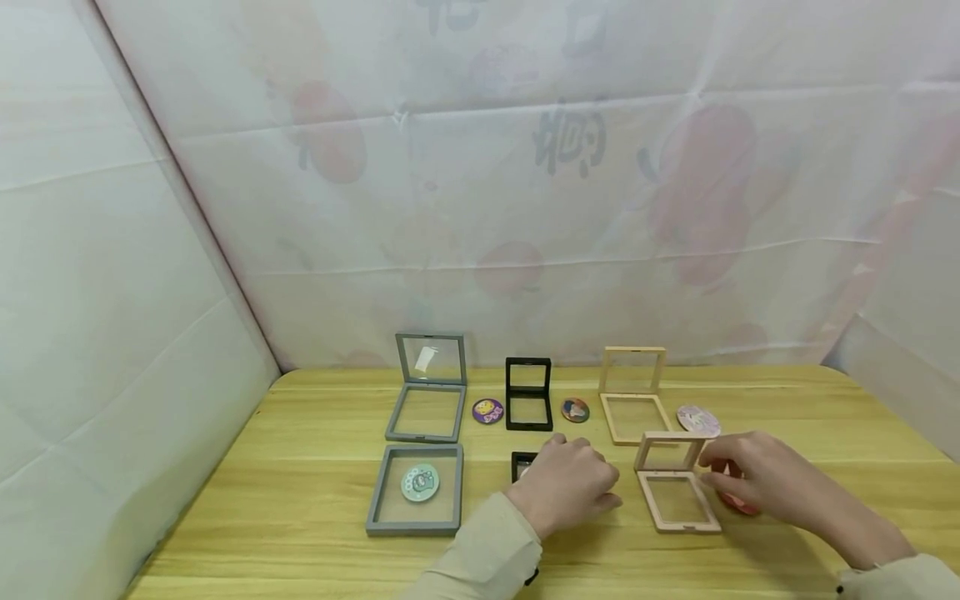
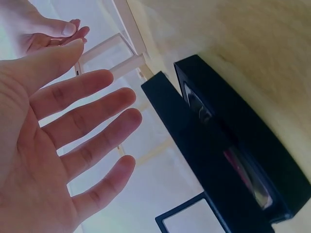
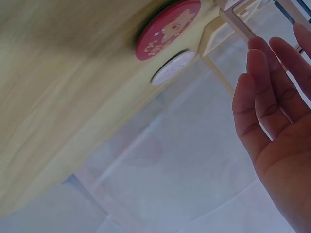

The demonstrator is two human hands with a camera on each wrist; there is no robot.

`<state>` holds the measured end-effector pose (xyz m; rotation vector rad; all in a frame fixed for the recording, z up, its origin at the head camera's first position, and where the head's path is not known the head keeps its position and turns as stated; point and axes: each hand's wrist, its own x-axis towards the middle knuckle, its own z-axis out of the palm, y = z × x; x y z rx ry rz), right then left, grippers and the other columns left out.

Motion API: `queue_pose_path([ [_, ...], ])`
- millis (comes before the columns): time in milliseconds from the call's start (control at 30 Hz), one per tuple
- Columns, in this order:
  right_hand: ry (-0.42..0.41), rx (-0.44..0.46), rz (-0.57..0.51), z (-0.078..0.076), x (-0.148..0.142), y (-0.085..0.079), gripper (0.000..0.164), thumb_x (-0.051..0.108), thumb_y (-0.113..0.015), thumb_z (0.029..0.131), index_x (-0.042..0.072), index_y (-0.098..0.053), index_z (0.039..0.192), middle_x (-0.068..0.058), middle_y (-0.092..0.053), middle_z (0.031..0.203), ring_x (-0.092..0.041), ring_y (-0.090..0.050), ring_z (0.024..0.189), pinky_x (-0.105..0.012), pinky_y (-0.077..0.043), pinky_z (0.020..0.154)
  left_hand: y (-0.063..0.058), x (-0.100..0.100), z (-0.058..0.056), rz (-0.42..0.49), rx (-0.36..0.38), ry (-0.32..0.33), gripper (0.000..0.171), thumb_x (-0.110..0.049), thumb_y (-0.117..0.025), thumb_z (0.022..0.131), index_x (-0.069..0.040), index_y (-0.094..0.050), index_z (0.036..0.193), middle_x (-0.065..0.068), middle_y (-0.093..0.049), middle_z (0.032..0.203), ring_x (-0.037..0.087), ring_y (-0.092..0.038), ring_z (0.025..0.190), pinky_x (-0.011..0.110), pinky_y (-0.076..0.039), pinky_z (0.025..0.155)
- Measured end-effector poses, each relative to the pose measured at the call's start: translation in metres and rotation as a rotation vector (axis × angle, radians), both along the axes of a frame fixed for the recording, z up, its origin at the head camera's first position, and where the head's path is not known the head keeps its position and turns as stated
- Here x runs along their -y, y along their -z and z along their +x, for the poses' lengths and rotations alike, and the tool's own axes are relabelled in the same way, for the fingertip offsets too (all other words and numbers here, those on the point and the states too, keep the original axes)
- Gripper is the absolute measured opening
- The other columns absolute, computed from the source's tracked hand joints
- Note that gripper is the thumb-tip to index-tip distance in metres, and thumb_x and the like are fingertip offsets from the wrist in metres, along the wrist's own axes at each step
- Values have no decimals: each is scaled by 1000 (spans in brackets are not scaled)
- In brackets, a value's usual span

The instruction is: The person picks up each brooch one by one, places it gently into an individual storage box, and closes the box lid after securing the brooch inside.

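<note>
Left hand (image 1: 570,486): fingers spread apart; a small black display frame (image 2: 194,141), partly hidden, stands at its 10 o'clock in the head view. Right hand (image 1: 780,479): fingers loosely bent; contact with the open pink display frame (image 1: 671,474) at 9 o'clock cannot be determined. Red round badge (image 3: 167,29) lies on the worktop (image 1: 300,467), 8 o'clock. Farther out, left hand's 9 o'clock: grey display frame (image 1: 412,528), mint badge (image 1: 420,482) within its outline.

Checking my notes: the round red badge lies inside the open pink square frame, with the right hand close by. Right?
Not inside: the head view shows the red badge on the wooden table, right of the pink frame. The right hand is close by.
</note>
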<state>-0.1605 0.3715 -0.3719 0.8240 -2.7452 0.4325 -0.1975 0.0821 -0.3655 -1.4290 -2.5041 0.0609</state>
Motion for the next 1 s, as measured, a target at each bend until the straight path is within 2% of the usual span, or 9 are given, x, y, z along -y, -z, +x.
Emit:
queue_pose_path([
  [233, 48, 48, 12, 2, -3, 1, 16, 3, -82, 80, 14, -70, 81, 24, -54, 71, 8, -48, 63, -24, -45, 51, 2, -4, 2, -14, -11, 9, 20, -48, -70, 94, -31, -74, 84, -19, -65, 74, 1, -47, 64, 19, -40, 66],
  [433, 75, 115, 23, 2, -6, 2, 11, 5, -80, 82, 11, -72, 84, 23, -56, 71, 7, -50, 64, -26, -48, 54, 4, -10, 3, -26, -8, 10, 19, -48, -70, 94, -32, -74, 86, -21, -68, 81, 0, -50, 68, 20, -40, 66],
  [600, 101, 174, 36, 2, -12, 2, 9, 8, -81, 83, 9, -72, 86, 19, -59, 73, 6, -51, 65, -26, -48, 55, 7, -16, 4, -41, 19, 15, 16, -48, -67, 96, -35, -75, 94, -22, -70, 95, 0, -56, 80, 22, -45, 76],
  [700, 126, 188, 43, 0, -14, 2, 10, 10, -82, 83, 8, -73, 87, 11, -65, 78, 3, -53, 66, -27, -49, 56, 9, -19, 5, -46, 37, 23, 17, -49, -66, 97, -36, -76, 103, -22, -70, 106, 1, -59, 90, 24, -47, 83],
  [800, 154, 180, 71, 0, -15, 5, 12, 10, -82, 82, 7, -73, 89, 4, -68, 86, -4, -58, 70, -30, -51, 59, 12, -20, 6, -51, 16, 32, 20, -50, -65, 97, -37, -75, 107, -22, -68, 112, 1, -59, 95, 24, -47, 84],
  [900, 189, 162, 110, 1, -17, 10, 17, 11, -83, 79, 6, -73, 92, -1, -68, 92, -15, -63, 76, -35, -53, 63, 15, -22, 8, -62, -35, 43, 22, -51, -63, 98, -37, -74, 111, -22, -67, 116, 2, -60, 98, 24, -47, 85],
  [1000, 221, 155, 136, 2, -19, 15, 27, 15, -87, 75, 5, -73, 95, -4, -67, 96, -26, -65, 84, -42, -55, 69, 15, -25, 10, -97, -39, 43, 27, -53, -61, 98, -39, -71, 120, -22, -63, 128, 2, -58, 104, 25, -46, 88],
])
